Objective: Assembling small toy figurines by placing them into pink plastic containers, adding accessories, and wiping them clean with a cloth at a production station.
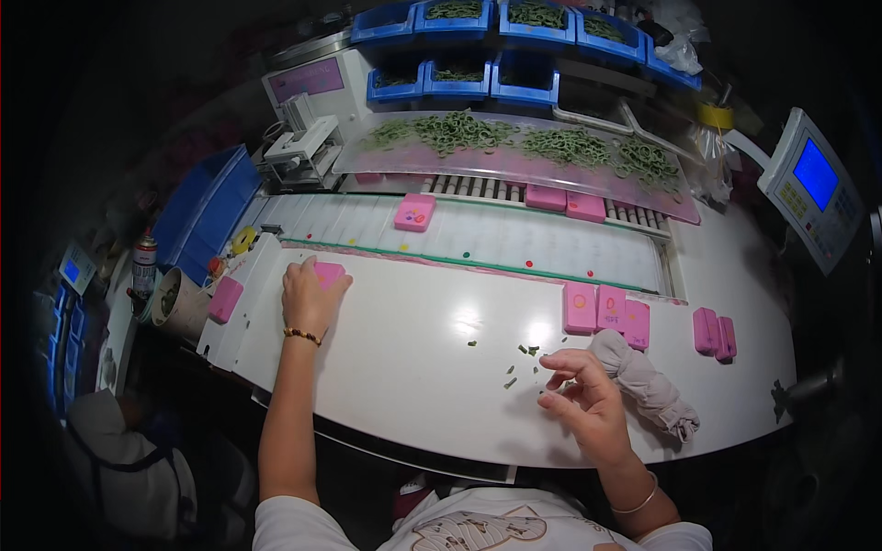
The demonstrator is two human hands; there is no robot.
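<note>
Near belt edge (423,261), left hand (310,292) holding pink block (330,274), broad tabletop (413,367) rightward

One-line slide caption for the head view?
Left hand grasps a pink block near the white belt; right hand, part-curled, beside small green pieces on the white worktop.

Dim overall, fading to black around the rim. Bright chiefly over a white table (413,367), with two strong patches of glare on its top. Set along the far side with a pale belt (514,234) edged in green, then rollers (491,190) beyond. Lined at the back with two rows of blue bins (455,89), beside a white machine (344,83). Fitted at right with a blue-lit screen (814,174); at left, with a big blue tub (202,207) and, farther out, a smaller display (72,271).
</note>
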